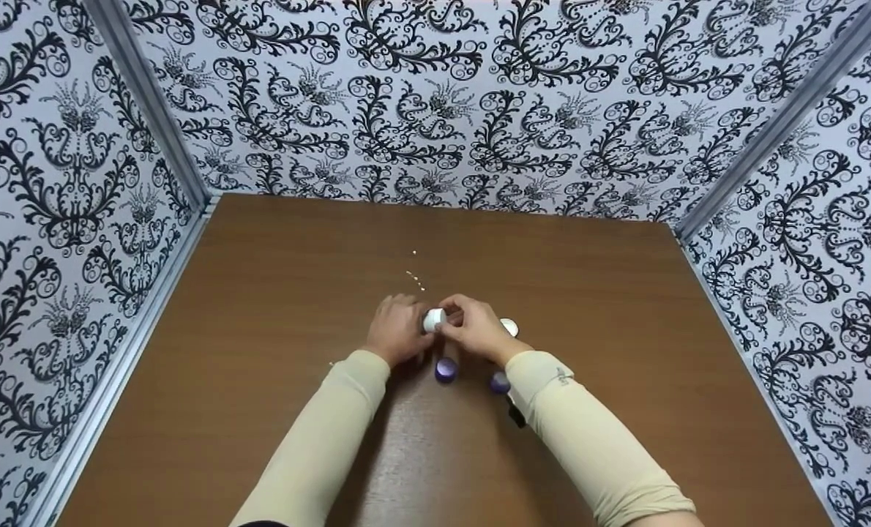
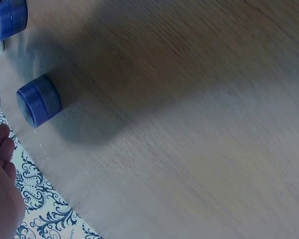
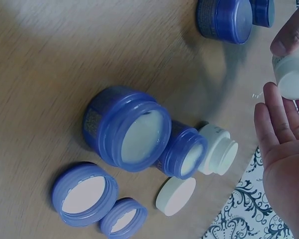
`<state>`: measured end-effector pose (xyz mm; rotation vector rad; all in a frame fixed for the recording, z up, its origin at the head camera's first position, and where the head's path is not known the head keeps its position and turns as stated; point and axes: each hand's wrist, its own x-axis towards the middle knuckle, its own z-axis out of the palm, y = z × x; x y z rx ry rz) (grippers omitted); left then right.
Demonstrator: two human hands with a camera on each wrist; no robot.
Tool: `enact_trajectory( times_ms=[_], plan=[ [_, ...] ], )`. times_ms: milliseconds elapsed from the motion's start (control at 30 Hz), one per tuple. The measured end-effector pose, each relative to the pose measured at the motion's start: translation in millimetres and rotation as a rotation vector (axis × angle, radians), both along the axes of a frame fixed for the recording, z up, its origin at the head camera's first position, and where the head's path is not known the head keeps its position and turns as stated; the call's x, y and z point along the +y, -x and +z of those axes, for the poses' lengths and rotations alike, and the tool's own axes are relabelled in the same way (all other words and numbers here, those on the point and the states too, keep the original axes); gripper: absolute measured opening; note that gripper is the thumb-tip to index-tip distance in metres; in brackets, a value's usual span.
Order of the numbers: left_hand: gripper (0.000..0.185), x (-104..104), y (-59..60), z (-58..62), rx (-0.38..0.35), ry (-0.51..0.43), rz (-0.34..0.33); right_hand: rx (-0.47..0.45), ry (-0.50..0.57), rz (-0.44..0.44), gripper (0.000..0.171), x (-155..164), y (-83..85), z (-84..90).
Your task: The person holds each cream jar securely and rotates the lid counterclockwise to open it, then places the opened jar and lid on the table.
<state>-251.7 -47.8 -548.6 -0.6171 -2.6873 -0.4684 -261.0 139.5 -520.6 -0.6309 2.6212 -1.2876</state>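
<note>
- While you look down from the head view, both your hands meet over the brown wooden table (image 1: 274,351): your left hand (image 1: 395,331) and your right hand (image 1: 477,328) hold a small white plastic jar (image 1: 434,320) between them, fingers of both curled round it, so the jar sits right at your fingertips, neither hand nearer than the other. Just below your hands stand two closed blue jars (image 1: 446,369), and a white lid (image 1: 509,326) shows behind your right wrist. A short trail of pale specks (image 1: 416,280) lies beyond your hands, well apart from them; black-and-white patterned walls (image 1: 479,102) close the table on three sides.
- When you turn to the left wrist view, only the edge of your left hand (image 2: 2,191) shows at the left border, with a sliver of something white above it; you cannot tell the grip from here. One closed blue jar (image 2: 38,101) stands near, with nothing between it and your hand.
- As the right wrist view has it, your right hand (image 3: 284,154) lies with palm and fingers (image 3: 274,112) fairly straight beside the white jar (image 3: 292,73), whose flat round face is turned towards the camera, while a fingertip presses it from above. Lower left, apart from your hand, stand a large open blue jar of cream (image 3: 127,128), a smaller open blue jar (image 3: 184,152) touching it, an open white jar (image 3: 218,148), a loose white lid (image 3: 175,195) and two upturned blue lids (image 3: 84,194).
</note>
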Motion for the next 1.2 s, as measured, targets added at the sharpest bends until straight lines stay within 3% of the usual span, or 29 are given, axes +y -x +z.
enact_trajectory(
  times_ms=[567,867,1200],
  plan=[
    [0.035,0.2,-0.5,0.1,0.006,0.007,0.004,0.013,0.059,-0.002,0.036,-1.5,1.4,-2.8],
    [0.039,-0.3,-1.1,3.8,-0.029,0.008,0.006,0.03,-0.025,-0.033,0.037,-1.0,0.6,-2.0],
    [0.039,0.1,-1.8,2.7,-0.015,0.012,0.009,0.026,-0.003,-0.018,0.035,-0.7,1.0,-2.4]
  ],
)
